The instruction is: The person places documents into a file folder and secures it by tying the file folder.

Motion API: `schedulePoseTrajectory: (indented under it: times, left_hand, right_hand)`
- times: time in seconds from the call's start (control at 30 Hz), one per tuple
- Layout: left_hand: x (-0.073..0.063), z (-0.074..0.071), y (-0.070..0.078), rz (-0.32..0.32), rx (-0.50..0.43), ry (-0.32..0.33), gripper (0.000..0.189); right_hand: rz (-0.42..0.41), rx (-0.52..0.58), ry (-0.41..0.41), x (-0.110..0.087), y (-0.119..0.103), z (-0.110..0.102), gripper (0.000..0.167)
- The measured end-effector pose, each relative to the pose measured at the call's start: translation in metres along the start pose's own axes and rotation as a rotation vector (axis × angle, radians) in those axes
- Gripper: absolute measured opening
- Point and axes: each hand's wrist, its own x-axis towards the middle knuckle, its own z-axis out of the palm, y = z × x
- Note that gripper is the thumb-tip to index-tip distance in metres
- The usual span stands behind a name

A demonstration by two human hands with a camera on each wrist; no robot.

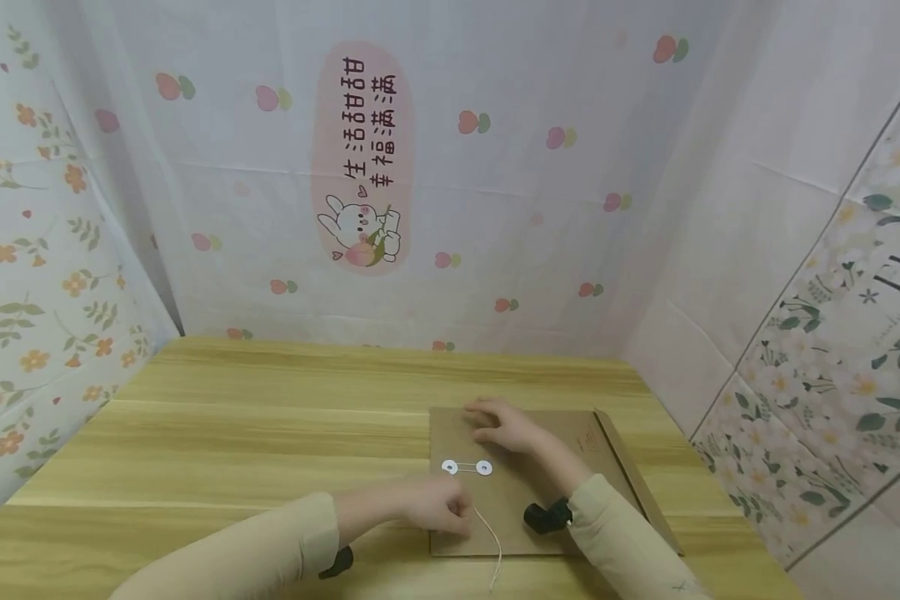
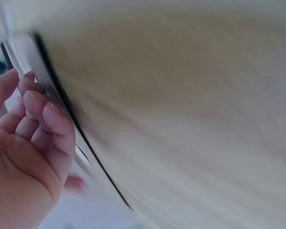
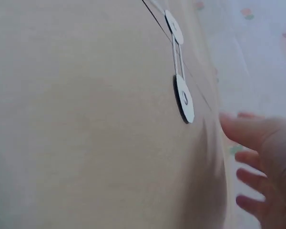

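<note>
A brown kraft paper envelope (image 1: 512,493) lies flat on the table. Thin string runs between its two white paper button discs, the right one (image 1: 484,468) and the left one (image 1: 448,466). A loose string tail (image 1: 498,546) hangs down past the envelope's near edge. My left hand (image 1: 437,505) is just below the discs, over the envelope's left part; its fingers curl loosely in the left wrist view, with nothing seen between them. Relaxed fingers of my right hand (image 1: 506,427) rest at the envelope's far left part, beyond the discs, also seen in the right wrist view.
The wood-grain table (image 1: 232,433) extends to the left of the envelope. A printed curtain (image 1: 495,208) hangs behind it, and a floral cloth (image 1: 810,417) hangs along the right side. Black wrist camera parts (image 1: 547,517) sit at the right sleeve, over the envelope.
</note>
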Motion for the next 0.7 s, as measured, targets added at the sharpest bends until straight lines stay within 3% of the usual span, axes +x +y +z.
schedulePoseTrajectory:
  times: [0.13, 0.23, 0.33, 0.5, 0.7]
  left_hand:
    - [-0.006, -0.016, -0.022, -0.043, 0.061, 0.091, 0.022]
    - [-0.009, -0.026, -0.033, -0.105, 0.134, 0.16, 0.02]
    - [-0.01, -0.033, -0.043, -0.15, 0.226, 0.213, 0.025]
    - [-0.006, -0.039, -0.056, -0.162, 0.34, 0.247, 0.04]
    - [-0.001, -0.047, -0.065, -0.185, 0.36, 0.184, 0.077]
  right_hand:
    - [0.027, 0.026, 0.14, -0.013, -0.006, -0.002, 0.019]
    - [0.031, -0.014, 0.171, -0.024, -0.013, -0.003, 0.007]
    - [0.025, -0.082, 0.189, -0.037, -0.022, -0.001, 0.004]
    - [0.033, -0.103, 0.165, -0.058, -0.038, 0.007, 0.008]
    - [0.039, -0.031, 0.044, -0.081, -0.059, 0.01, 0.02]
